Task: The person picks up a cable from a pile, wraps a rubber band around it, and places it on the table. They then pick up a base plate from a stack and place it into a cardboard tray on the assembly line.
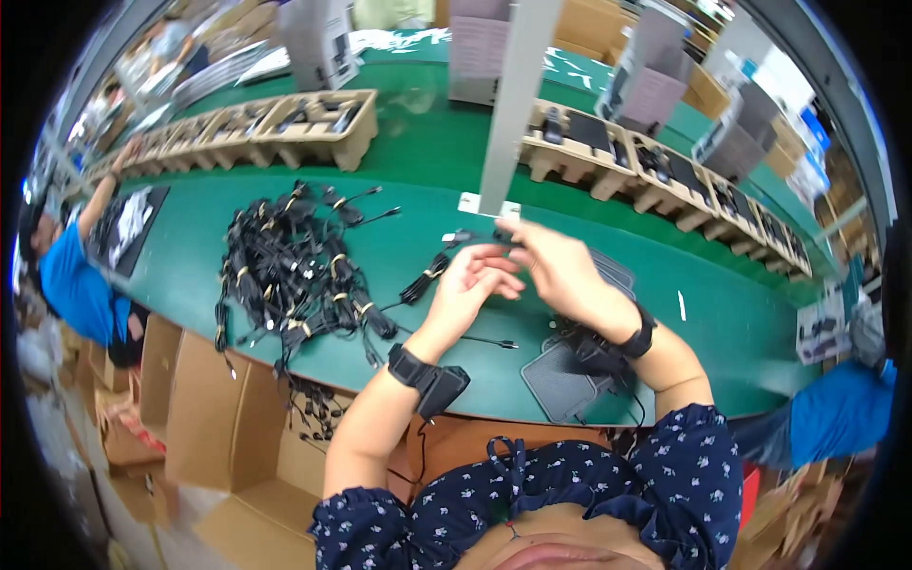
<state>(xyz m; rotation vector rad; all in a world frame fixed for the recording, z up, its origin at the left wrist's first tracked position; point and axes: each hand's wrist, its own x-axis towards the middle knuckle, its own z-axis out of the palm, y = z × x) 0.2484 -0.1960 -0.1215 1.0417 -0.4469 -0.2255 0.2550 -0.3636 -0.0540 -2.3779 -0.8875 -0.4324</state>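
Note:
My left hand (480,280) is raised over the bench, palm partly up, its fingers loosely curled and apart with nothing visible in them. Close to its right, my right hand (560,271) shows its back, fingers stretched toward the left one; a small dark thing lies at its fingertips, and I cannot make out whether they touch it. A black cable bundle (425,279) tied with a light band lies left of my left hand. Under my right forearm are a flat dark grey rectangular pad (560,382) and black cables. Another grey pad (613,273) lies beyond my right wrist.
A big heap of tied black cables (294,266) covers the green bench (731,332) to the left. A metal post (508,123) stands ahead. Moulded trays (323,133) line the far side. An open cardboard box (214,418) sits below left. People in blue work at both sides.

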